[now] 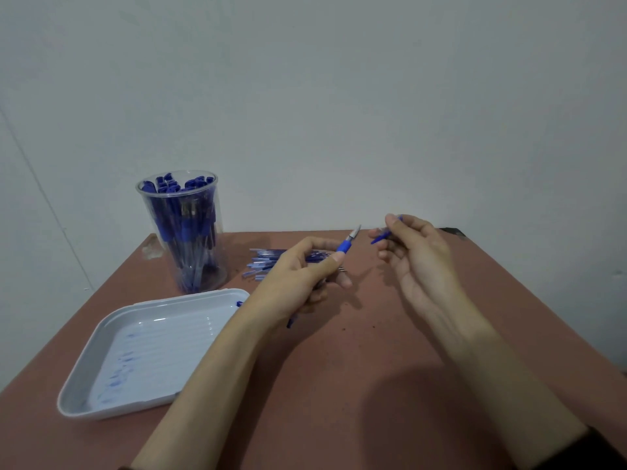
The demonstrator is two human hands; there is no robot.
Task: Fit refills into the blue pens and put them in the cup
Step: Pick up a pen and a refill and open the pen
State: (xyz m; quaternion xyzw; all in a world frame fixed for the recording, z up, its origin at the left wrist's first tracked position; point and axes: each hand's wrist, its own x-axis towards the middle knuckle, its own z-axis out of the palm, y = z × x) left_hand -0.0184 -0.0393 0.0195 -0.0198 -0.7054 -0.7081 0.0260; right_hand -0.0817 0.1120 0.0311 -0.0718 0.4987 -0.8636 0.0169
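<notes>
My left hand (pixel 298 276) grips a blue pen (pixel 346 245) above the table, its silver tip pointing up and to the right and its rear end sticking out below the palm. A short way to the right, my right hand (pixel 415 252) pinches a small blue pen cap (pixel 381 236) between thumb and fingers. The two hands are apart. A clear plastic cup (pixel 185 232) packed with several capped blue pens stands at the back left. A pile of refills (pixel 264 261) lies on the table behind my left hand, partly hidden by it.
A white plastic tray (pixel 101 398) with blue ink smears sits at the front left of the reddish-brown table (pixel 373 351). A grey wall rises right behind the table's far edge. The table's right edge runs diagonally down the right side.
</notes>
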